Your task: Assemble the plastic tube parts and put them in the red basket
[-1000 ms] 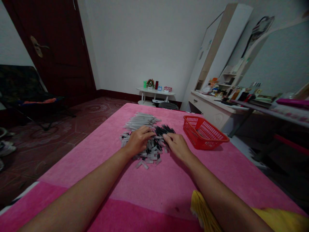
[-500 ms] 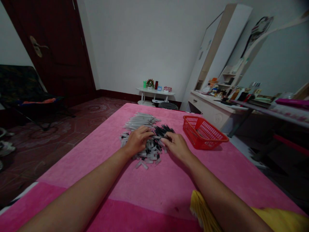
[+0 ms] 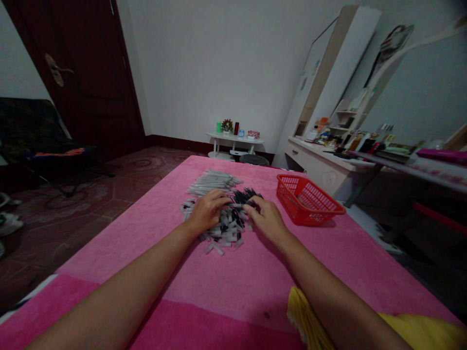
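My left hand (image 3: 209,210) is closed over the left side of a pile of clear and black pen caps (image 3: 228,235). My right hand (image 3: 268,218) pinches at the pile's right edge, thumb against the fingers. Between the fingertips of both hands runs a short pale pen part (image 3: 238,205), its ends covered by the fingers. Behind the left hand lies a stack of long whitish pen barrels (image 3: 211,182). Just beyond the right fingertips is a heap of slim black pen pieces (image 3: 247,194), partly covered by that hand.
A red plastic basket (image 3: 304,216) stands to the right on the pink cloth (image 3: 204,287) covering the table. Yellow fabric (image 3: 310,316) lies under the right forearm. A white dressing table (image 3: 321,163) is at the right, a small white stand (image 3: 233,137) at the back.
The right fingers have shifted very slightly at the pale pen part. Both hands otherwise stay in place, and the piles look the same.
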A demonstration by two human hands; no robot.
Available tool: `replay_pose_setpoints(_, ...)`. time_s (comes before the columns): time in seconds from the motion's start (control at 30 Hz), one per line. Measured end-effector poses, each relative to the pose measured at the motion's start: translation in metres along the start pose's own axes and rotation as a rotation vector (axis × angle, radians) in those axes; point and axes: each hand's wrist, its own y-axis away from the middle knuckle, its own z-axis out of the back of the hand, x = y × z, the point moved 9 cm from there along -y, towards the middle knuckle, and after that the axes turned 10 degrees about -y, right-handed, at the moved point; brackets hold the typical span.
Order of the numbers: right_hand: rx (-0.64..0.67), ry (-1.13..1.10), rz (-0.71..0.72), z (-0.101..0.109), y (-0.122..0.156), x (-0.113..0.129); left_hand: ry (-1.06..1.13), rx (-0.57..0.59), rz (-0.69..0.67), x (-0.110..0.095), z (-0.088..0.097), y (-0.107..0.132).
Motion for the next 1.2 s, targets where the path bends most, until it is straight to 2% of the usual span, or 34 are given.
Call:
replay_pose_setpoints(0.17, -0.004, -0.038, -0.006, -0.001, 0.000, -0.001, -0.012, 0.004, -0.024, -0.003, -0.001, 0.000)
replay_pose_setpoints(0.37, 0.113, -0.469, -0.205, -0.025, 0.002, -0.019, -0.116, 0.003, -0.073, -0.009, 0.001, -0.001)
replay_pose_setpoints(0.43, 0.132, -0.578, -0.255, -0.030, 0.001, -0.023, -0.105, -0.018, -0.053, -0.007, 0.004, -0.002)
replay_pose_setpoints(0.5, 0.107, -0.597, -0.266, -0.026, 0.000, -0.026, -0.036, -0.082, 0.035, 0.001, 0.011, -0.003)
replay_pose_setpoints(0.57, 0.034, -0.507, -0.240, -0.013, -0.003, -0.029, 0.096, -0.197, 0.212, 0.018, 0.022, -0.002)
replay_pose_setpoints(0.67, -0.106, -0.163, -0.163, 0.013, -0.006, -0.033, 0.395, -0.400, 0.567, 0.052, 0.028, 0.010)
replay_pose_setpoints(0.77, -0.133, 0.157, -0.141, 0.024, -0.006, -0.036, 0.765, -0.516, 0.843, 0.076, 0.013, 0.024)
replay_pose_setpoints(0.83, -0.088, 0.248, -0.161, 0.021, -0.006, -0.041, 0.961, -0.550, 0.968, 0.085, 0.000, 0.031)
replay_pose_setpoints(0.97, 0.000, 0.324, -0.172, 0.012, -0.004, -0.046, 1.122, -0.590, 1.101, 0.091, -0.015, 0.040)
replay_pose_setpoints(1.2, 0.105, 0.459, -0.220, 0.004, 0.001, -0.044, 1.149, -0.572, 1.108, 0.091, -0.020, 0.041)
